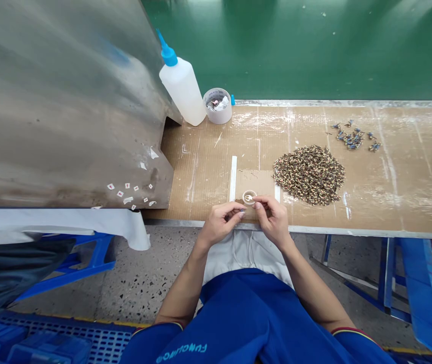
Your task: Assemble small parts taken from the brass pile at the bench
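My left hand (221, 221) is closed in a pinch near the table's front edge. A tiny bluish bit shows at its fingertips, too small to name. My right hand (274, 218) is also pinched, its thumb and forefinger at the rim of a small round clear dish (249, 192). Something whitish lies in that dish; whether the right fingers hold any of it or another small thing, I cannot tell. Right of the hands lies a big heap of tiny brown-and-gold parts (309, 174). Farther back is a small cluster of blue-tipped parts (352, 139).
A white squeeze bottle (183, 91) with a blue nozzle stands beside a tape roll (219, 114) holding scraps. A thin stick (218, 140) lies on the cardboard (208, 167). White strips (233, 178) flank the dish. At left, a metal housing (87, 126) carries several small stickers (120, 193).
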### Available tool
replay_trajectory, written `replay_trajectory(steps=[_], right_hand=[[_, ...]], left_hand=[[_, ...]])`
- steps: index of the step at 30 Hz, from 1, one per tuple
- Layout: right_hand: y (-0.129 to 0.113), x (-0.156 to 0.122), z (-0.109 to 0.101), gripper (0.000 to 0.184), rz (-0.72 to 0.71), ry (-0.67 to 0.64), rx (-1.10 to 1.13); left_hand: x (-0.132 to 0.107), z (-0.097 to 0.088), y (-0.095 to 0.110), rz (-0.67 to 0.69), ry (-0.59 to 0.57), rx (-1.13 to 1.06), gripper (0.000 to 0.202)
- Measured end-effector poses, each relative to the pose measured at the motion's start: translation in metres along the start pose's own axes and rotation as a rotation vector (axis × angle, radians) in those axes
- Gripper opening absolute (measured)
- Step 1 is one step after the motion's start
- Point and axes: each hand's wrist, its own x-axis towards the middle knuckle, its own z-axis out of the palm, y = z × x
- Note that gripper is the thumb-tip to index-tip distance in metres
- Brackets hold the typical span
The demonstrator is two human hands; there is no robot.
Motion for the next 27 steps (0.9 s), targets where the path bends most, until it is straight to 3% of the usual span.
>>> replay_trajectory(steps=[27], right_hand=[[-0.0019,0.006,-0.0002,0.02,-0.04,0.046,-0.041]], left_hand=[[0.0,-0.0007,0.0015,-0.003,-0.003,0.024,0.016]])
